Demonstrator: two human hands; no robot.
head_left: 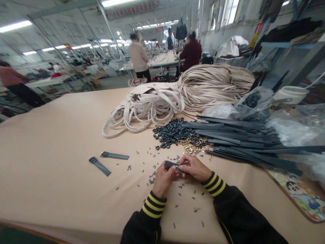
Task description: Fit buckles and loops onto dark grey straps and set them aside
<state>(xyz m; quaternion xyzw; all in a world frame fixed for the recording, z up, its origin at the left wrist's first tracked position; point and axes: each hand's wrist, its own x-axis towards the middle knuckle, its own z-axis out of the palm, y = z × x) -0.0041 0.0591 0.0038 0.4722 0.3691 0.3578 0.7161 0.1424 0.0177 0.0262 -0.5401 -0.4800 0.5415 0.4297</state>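
My left hand (164, 179) is closed on a short dark strap (169, 164) above the table (61, 189). On the strap's right end sits a small gold buckle (177, 167), pinched by the fingers of my right hand (195, 167). Just beyond my hands lie a heap of dark loops (170, 133) and a pile of gold buckles (191, 148). To the left, two finished-looking dark straps (115, 156) with buckles rest on the table. Many small dark bits are scattered around my hands.
Long dark strips (236, 135) lie to the right, near plastic bags (250, 101) and a patterned board (302, 195). Farther back are white looped straps (142, 108) and a beige strap bundle (213, 84). Several people stand or sit beyond the table.
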